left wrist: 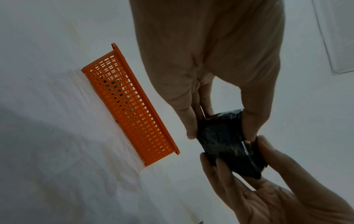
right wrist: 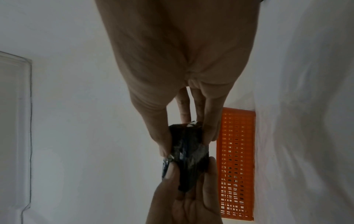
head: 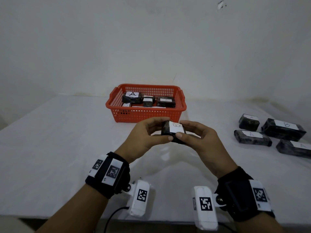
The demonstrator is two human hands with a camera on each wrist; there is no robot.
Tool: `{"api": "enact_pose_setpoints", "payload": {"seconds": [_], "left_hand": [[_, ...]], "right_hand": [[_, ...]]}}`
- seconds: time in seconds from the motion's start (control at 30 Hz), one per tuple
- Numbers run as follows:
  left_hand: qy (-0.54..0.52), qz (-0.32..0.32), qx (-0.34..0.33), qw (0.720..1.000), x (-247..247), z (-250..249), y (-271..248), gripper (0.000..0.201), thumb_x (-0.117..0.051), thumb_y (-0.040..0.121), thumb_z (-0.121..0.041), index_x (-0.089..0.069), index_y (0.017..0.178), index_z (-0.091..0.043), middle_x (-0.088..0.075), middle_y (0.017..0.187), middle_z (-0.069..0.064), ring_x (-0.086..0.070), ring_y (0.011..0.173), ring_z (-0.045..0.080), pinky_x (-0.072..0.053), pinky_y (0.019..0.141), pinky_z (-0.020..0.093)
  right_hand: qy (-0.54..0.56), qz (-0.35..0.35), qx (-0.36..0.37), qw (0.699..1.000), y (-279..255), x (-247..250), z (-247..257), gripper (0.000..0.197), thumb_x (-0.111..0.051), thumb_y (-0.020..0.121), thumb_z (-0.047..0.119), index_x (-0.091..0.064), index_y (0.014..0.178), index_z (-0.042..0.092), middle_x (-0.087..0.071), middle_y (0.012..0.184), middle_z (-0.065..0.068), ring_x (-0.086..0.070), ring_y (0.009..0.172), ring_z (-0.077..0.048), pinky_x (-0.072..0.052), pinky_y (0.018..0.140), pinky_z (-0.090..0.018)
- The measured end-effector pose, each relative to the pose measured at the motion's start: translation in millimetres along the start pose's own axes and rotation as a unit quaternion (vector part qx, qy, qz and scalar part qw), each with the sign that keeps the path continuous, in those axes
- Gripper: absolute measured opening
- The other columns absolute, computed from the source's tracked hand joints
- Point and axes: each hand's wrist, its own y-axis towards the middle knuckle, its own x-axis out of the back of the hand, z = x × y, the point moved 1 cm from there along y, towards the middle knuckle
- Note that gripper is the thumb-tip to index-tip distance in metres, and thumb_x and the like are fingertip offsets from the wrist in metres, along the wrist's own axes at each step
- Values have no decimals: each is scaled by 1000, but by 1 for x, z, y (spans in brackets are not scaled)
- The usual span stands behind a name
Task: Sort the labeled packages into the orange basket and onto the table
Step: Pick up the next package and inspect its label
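A small black-wrapped package (head: 174, 131) with a white label marked B is held in the air just in front of the orange basket (head: 146, 115). My left hand (head: 165, 130) pinches its left end between thumb and fingers, and my right hand (head: 182, 129) pinches its right end. The left wrist view shows the dark package (left wrist: 226, 139) between both hands beside the basket (left wrist: 132, 109). From the right wrist the same package (right wrist: 188, 153) is seen with the basket (right wrist: 237, 163) behind it. Inside the basket lie several black packages, two with labels marked A (head: 133, 94).
Several more black packages lie on the white table (head: 50, 140) at the right, labelled A (head: 252, 134) or B (head: 284, 126). A white wall stands close behind the basket. The table's near edge runs just under my wrists.
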Motion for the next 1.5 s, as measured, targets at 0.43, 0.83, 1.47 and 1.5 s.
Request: {"api": "enact_pose_setpoints", "payload": {"seconds": [0.43,0.83,1.47,1.5], "left_hand": [[-23,13,-8,1000,-4,0,1,63,-78,85,1,-56,142,-18,-69,133,-3,-64,126,11,-59,97,32],[30,31,-52,998,-7,-3,-1,50,-86,78,-1,-71,122,-17,-75,120,1,-70,118,16,-55,106,40],[22,28,7,999,-10,-7,-2,29,-68,97,-23,-73,124,-14,-78,116,2,-74,106,16,-59,95,33],[21,23,6,1000,-9,-7,-2,28,-69,96,-20,-73,123,-13,-78,114,3,-75,105,16,-60,93,31]], "right_hand": [[12,-10,-21,1000,1,-2,-4,34,-79,89,13,-72,122,12,-80,111,-7,-79,98,-23,-66,81,-36],[69,15,-71,995,1,-5,-1,37,-67,97,29,-72,121,1,-78,112,-17,-75,109,-34,-62,96,-44],[28,-7,-27,999,-2,1,0,26,-75,92,10,-75,118,7,-81,109,-11,-77,106,-27,-61,99,-39],[26,-3,-30,999,-2,2,0,27,-75,92,10,-74,119,8,-80,109,-11,-77,106,-27,-61,98,-38]]}}
